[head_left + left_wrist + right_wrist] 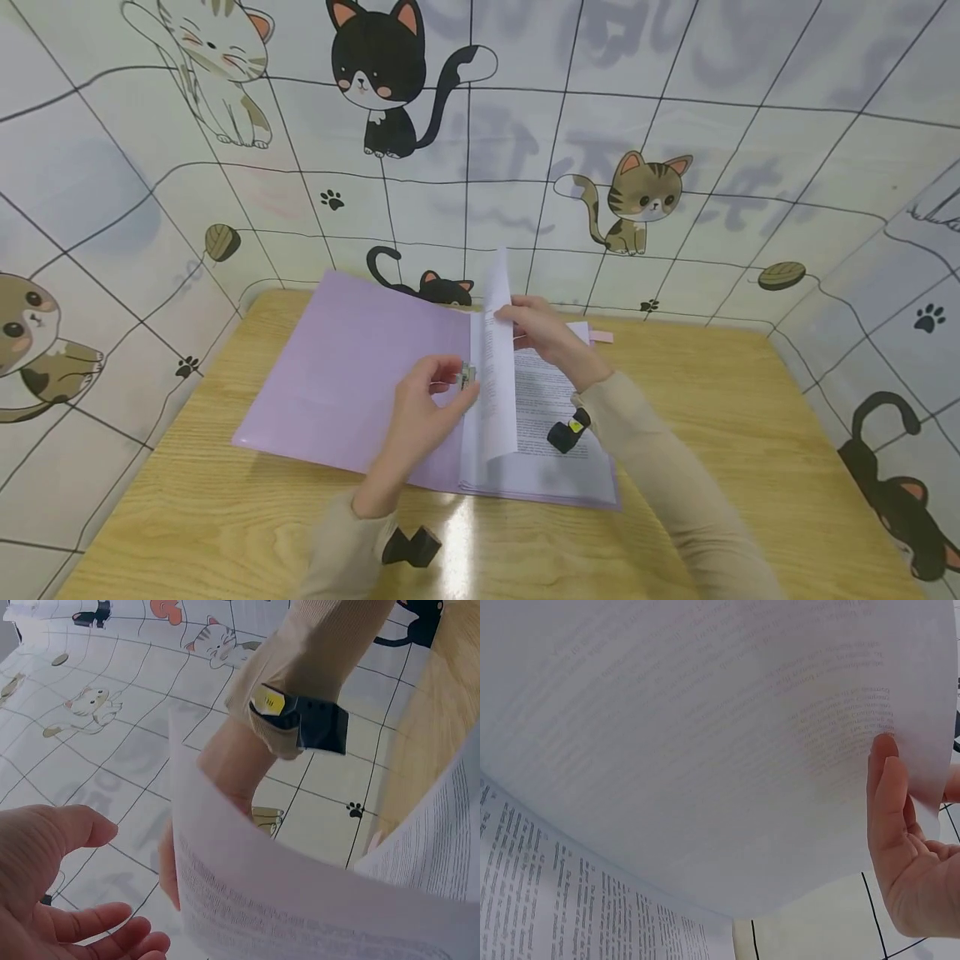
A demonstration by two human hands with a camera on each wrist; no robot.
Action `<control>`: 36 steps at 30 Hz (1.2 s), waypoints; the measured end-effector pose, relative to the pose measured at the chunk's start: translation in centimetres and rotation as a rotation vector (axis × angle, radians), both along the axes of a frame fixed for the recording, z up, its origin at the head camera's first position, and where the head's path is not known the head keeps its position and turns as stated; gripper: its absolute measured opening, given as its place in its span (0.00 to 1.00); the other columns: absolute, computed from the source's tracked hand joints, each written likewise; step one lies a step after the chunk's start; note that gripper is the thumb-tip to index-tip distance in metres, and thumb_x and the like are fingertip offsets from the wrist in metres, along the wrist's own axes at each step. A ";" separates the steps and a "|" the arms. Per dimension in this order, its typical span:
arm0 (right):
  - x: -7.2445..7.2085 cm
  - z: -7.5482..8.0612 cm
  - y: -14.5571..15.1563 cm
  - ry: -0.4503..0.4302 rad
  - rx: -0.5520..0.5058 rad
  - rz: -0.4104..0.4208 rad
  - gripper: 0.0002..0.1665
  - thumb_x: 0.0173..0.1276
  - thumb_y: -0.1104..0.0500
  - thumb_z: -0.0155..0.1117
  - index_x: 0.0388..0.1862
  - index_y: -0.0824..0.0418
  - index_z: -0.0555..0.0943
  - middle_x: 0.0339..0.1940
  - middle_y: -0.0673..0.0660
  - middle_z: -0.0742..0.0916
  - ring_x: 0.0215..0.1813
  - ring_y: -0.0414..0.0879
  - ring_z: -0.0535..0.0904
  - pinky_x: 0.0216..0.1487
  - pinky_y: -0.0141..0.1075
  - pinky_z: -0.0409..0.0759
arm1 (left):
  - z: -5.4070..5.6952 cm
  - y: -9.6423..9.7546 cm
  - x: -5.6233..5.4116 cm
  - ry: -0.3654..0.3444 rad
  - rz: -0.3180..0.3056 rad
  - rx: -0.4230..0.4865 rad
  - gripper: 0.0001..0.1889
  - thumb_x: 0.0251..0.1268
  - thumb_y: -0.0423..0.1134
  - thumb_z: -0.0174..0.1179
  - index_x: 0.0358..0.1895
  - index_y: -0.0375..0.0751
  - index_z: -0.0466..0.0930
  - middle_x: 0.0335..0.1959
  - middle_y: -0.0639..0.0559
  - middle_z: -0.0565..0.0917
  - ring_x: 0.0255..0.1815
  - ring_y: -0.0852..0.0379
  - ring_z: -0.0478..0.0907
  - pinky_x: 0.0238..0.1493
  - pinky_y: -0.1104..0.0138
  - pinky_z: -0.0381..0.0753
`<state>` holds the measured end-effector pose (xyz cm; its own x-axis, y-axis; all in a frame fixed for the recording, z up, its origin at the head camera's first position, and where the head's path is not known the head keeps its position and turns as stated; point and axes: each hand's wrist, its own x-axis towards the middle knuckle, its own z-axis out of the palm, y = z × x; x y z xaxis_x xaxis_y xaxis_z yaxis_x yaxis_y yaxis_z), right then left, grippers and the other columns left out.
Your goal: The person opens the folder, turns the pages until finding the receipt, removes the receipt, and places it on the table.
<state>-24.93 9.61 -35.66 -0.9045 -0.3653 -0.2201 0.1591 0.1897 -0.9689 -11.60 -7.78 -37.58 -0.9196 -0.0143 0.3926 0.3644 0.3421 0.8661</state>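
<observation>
The right hand is curled on the upper edge of a printed sheet, which is held lifted upright above the spine of an open lilac folder. The left hand is seen with fingers loosely bent at a small metal clip at the spine; whether the clip is actually gripped cannot be told. The folder lies on the wooden counter, a stack of printed pages resting at 3 o'clock of the spine.
</observation>
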 end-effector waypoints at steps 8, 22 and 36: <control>0.2 0.0 -1.0 -0.006 -0.011 -0.027 0.23 0.66 0.61 0.51 0.58 0.71 0.71 0.38 0.58 0.82 0.33 0.44 0.81 0.33 0.34 0.80 | 1.0 2.2 0.0 0.040 0.042 -0.074 0.20 0.46 0.38 0.70 0.41 0.30 0.75 0.34 0.42 0.77 0.36 0.48 0.74 0.37 0.58 0.78; 0.5 -0.3 -2.3 -0.024 -0.067 -0.051 0.20 0.65 0.62 0.52 0.54 0.72 0.72 0.32 0.54 0.82 0.31 0.43 0.81 0.32 0.33 0.80 | 1.3 2.3 0.5 0.049 0.071 -0.144 0.21 0.39 0.33 0.69 0.39 0.31 0.73 0.35 0.42 0.74 0.34 0.49 0.71 0.36 0.64 0.72; 0.7 -0.5 -2.6 -0.046 -0.101 -0.048 0.09 0.66 0.61 0.55 0.42 0.66 0.75 0.29 0.53 0.82 0.32 0.44 0.80 0.32 0.33 0.81 | 0.9 1.5 0.7 0.095 0.086 -0.160 0.15 0.37 0.22 0.58 0.35 0.29 0.73 0.32 0.42 0.73 0.31 0.50 0.72 0.33 0.62 0.78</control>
<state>-24.24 6.98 -36.20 -0.9113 -0.3442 -0.2258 0.2101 0.0828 -0.9742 -10.93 -6.31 -36.65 -0.8765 -0.0212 0.4810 0.4055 0.5058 0.7614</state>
